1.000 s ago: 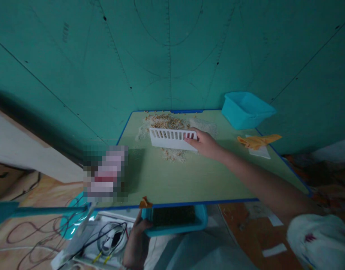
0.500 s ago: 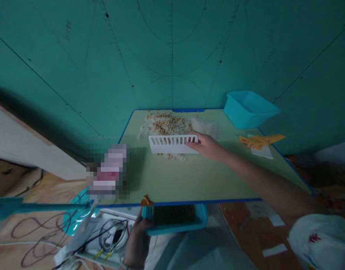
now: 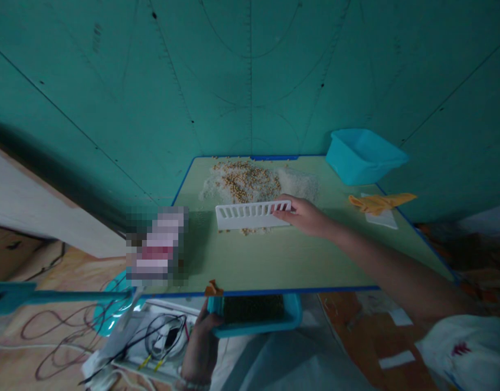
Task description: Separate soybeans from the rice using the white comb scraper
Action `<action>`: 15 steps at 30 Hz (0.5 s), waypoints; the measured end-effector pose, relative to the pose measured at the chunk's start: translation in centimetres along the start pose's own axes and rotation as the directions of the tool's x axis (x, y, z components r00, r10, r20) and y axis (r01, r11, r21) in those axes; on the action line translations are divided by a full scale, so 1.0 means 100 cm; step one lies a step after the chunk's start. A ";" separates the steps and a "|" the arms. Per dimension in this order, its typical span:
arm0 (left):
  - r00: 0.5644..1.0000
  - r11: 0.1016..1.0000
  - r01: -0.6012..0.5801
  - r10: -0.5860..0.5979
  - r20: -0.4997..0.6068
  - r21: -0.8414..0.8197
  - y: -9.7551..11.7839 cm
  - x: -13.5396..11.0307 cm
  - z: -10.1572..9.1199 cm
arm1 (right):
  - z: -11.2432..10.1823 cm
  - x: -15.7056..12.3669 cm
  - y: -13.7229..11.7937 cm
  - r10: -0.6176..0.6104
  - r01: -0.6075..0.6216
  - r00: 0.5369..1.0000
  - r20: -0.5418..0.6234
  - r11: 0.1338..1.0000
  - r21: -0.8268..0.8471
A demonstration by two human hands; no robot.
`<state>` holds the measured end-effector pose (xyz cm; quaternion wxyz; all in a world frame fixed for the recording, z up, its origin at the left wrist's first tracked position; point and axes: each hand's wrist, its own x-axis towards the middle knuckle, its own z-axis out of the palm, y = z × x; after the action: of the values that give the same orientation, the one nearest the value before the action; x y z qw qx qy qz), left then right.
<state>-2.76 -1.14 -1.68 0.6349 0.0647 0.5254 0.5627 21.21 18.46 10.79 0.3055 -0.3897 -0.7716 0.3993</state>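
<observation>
My right hand (image 3: 301, 214) is closed on the right end of a white slotted plastic strip (image 3: 250, 220), which stands on its long edge across the table. Behind the strip lies a spread pile of yellowish beans (image 3: 248, 179) and pale rice-like grains (image 3: 301, 182). A few grains show along its near side. Below the front edge, my left hand (image 3: 201, 339) grips the left end of a blue plastic bin (image 3: 260, 328) with a dark inside; some of its fingers are hidden. A brown scrap (image 3: 213, 288) sits at the table edge above the bin's left end.
Against the green wall, an open blue basket (image 3: 366, 157) stands on the table's (image 3: 315, 260) back right corner. An orange cloth (image 3: 380, 203) lies over a white sheet at the right. A pixelated pinkish object (image 3: 160, 247) is at the left, with cables (image 3: 164, 336) below.
My right hand has drawn the white slotted strip slightly nearer to me, uncovering more of the beans behind it. My left hand still holds the blue bin below the table edge.
</observation>
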 end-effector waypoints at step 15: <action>0.999 1.000 -0.021 0.019 0.049 0.023 0.002 -0.003 0.004 | 0.004 -0.005 -0.004 0.010 -0.013 0.998 0.059 0.999 0.039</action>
<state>-2.59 -1.09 -1.19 0.6410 0.0912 0.5158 0.5610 20.99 17.71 10.82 0.2881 -0.3762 -0.7700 0.4273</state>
